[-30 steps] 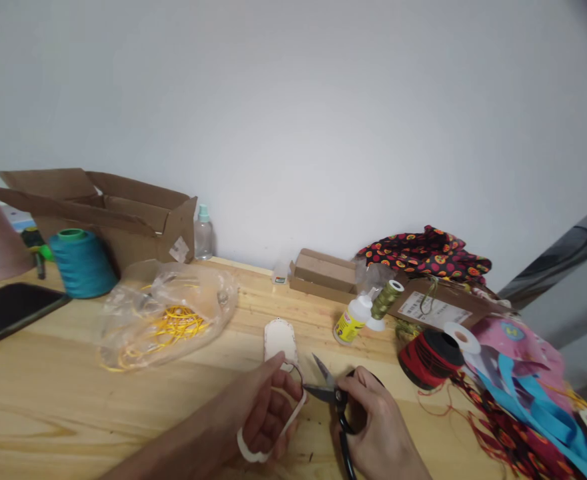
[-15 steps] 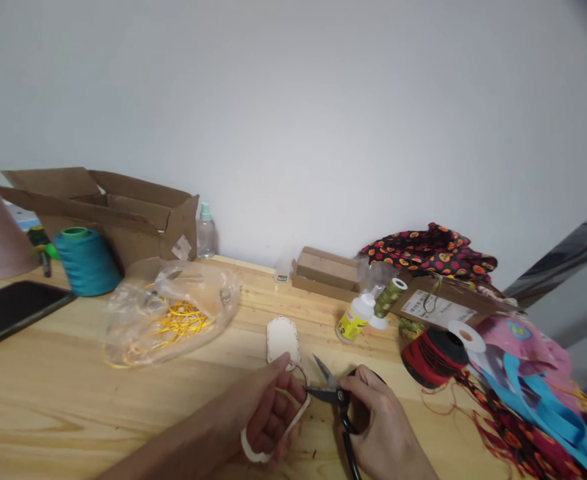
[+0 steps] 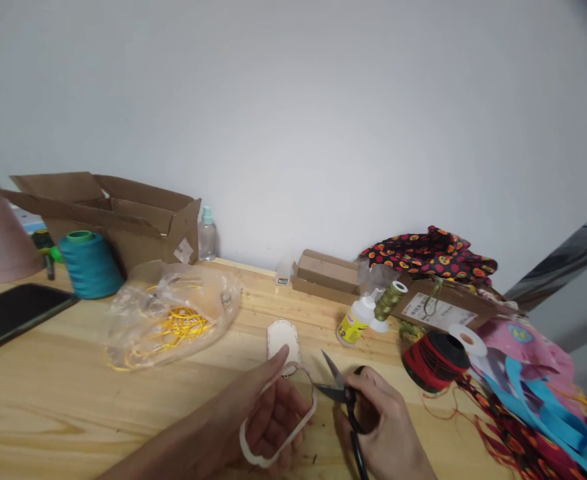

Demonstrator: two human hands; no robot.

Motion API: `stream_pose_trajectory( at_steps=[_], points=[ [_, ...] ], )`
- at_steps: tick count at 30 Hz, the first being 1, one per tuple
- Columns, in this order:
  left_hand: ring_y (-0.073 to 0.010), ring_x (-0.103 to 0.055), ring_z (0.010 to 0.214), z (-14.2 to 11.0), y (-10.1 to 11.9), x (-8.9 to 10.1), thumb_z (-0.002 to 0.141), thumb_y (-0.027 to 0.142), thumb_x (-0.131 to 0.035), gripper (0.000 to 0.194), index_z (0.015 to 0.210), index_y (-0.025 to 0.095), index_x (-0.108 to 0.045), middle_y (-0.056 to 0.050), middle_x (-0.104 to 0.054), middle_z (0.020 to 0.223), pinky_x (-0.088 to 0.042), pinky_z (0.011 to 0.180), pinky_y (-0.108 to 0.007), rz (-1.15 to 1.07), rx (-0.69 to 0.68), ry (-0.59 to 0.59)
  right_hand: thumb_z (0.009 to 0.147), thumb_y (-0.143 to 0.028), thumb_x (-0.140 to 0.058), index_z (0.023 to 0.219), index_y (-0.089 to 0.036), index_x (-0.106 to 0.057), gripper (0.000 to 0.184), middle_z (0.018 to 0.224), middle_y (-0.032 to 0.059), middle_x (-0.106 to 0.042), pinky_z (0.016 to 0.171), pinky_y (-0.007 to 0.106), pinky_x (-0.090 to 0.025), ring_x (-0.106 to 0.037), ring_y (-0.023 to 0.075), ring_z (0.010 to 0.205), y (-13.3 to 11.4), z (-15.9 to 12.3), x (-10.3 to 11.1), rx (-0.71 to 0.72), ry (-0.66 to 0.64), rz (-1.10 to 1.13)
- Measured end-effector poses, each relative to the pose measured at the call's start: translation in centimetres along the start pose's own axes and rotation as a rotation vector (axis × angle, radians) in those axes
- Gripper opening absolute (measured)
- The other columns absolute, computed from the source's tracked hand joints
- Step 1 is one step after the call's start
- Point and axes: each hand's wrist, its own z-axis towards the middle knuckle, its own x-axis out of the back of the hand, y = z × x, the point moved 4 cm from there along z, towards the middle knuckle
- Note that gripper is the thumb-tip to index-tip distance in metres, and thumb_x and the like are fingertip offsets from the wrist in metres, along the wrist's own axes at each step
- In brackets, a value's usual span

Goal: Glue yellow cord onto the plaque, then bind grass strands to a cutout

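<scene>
My left hand [image 3: 268,407] grips a thin cream oval frame [image 3: 314,405] between thumb and fingers, with the palm turned up and the other fingers curled loosely inside the loop. In my right hand [image 3: 386,427] is a pair of black-handled scissors [image 3: 342,392], fingers wrapped round the handles. Its blades are spread, and the lower tip lies at the frame's right edge; whether it touches cannot be made out. Just beyond my left thumb, a cream tag-shaped piece [image 3: 282,337] with small marks along its edge lies on the wooden table [image 3: 48,407].
Behind stand a glue bottle [image 3: 355,323], an olive thread spool [image 3: 389,301] and a small carton [image 3: 326,272]. To the right are a red cord spool [image 3: 434,359] and blue ribbon [image 3: 538,400]. Leftward sit a clear bag of yellow cord [image 3: 186,323], a teal thread cone [image 3: 91,267] and a phone [image 3: 18,313].
The scissors have drawn slightly right, with their blades still apart. The cream frame has turned in my left hand, so more of its loop shows.
</scene>
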Motion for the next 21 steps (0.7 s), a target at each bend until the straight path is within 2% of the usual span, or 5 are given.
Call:
stream_pose_trajectory(
  at_steps=[6, 12, 15, 17, 21],
  points=[
    [-0.0143, -0.052, 0.030, 0.8, -0.6, -0.5, 0.055, 0.082, -0.011, 0.091, 0.053, 0.007, -0.062, -0.013, -0.061, 0.046, -0.030, 0.026, -0.020, 0.093, 0.011, -0.003, 0.066, -0.027, -0.063, 0.092, -0.018, -0.061, 0.028, 0.076, 0.0059, -0.065, 0.062, 0.024, -0.051, -0.062, 0.0178, 0.068, -0.3, -0.3, 0.9, 0.046, 0.160, 0.090],
    [-0.0131, -0.052, 0.033, 0.5, -0.9, -1.3, 0.057, 0.081, -0.021, 0.083, 0.064, 0.010, -0.064, -0.011, -0.063, 0.049, -0.031, 0.031, -0.020, 0.238, 0.000, -0.017, 0.067, -0.021, -0.060, 0.088, -0.021, -0.064, 0.022, 0.076, 0.0052, -0.067, 0.059, 0.021, -0.051, -0.063, 0.0179, 0.069, -1.8, -0.2, 0.2, 0.043, 0.111, 0.190],
    [-0.0149, -0.060, 0.046, 0.0, -0.5, -1.6, 0.065, 0.067, -0.042, 0.062, 0.085, 0.012, -0.063, -0.009, -0.068, 0.062, -0.036, 0.039, -0.020, 0.224, -0.109, -0.121, 0.065, -0.020, -0.059, 0.081, -0.019, -0.065, 0.017, 0.069, 0.0042, -0.066, 0.055, 0.020, -0.050, -0.062, 0.0161, 0.062, -1.8, 0.1, 0.1, -0.053, 0.122, 0.338],
    [-0.0163, -0.063, 0.058, -0.1, 0.0, -1.5, 0.060, 0.047, -0.065, 0.047, 0.092, 0.014, -0.060, -0.007, -0.069, 0.070, -0.041, 0.049, -0.021, 0.166, -0.225, -0.157, 0.066, -0.022, -0.060, 0.082, -0.017, -0.064, 0.017, 0.066, 0.0034, -0.064, 0.053, 0.019, -0.049, -0.060, 0.0146, 0.057, -0.7, 0.1, -0.1, -0.177, 0.150, 0.469],
    [-0.0195, -0.065, 0.072, -0.2, 1.4, -0.6, 0.054, 0.026, -0.075, 0.038, 0.086, 0.014, -0.059, -0.007, -0.069, 0.081, -0.045, 0.058, -0.024, 0.015, -0.384, -0.042, 0.062, -0.029, -0.066, 0.079, -0.015, -0.063, 0.023, 0.059, 0.0023, -0.062, 0.047, 0.018, -0.047, -0.057, 0.0129, 0.051, 2.3, -0.3, -0.7, -0.363, 0.234, 0.630]
  ],
)
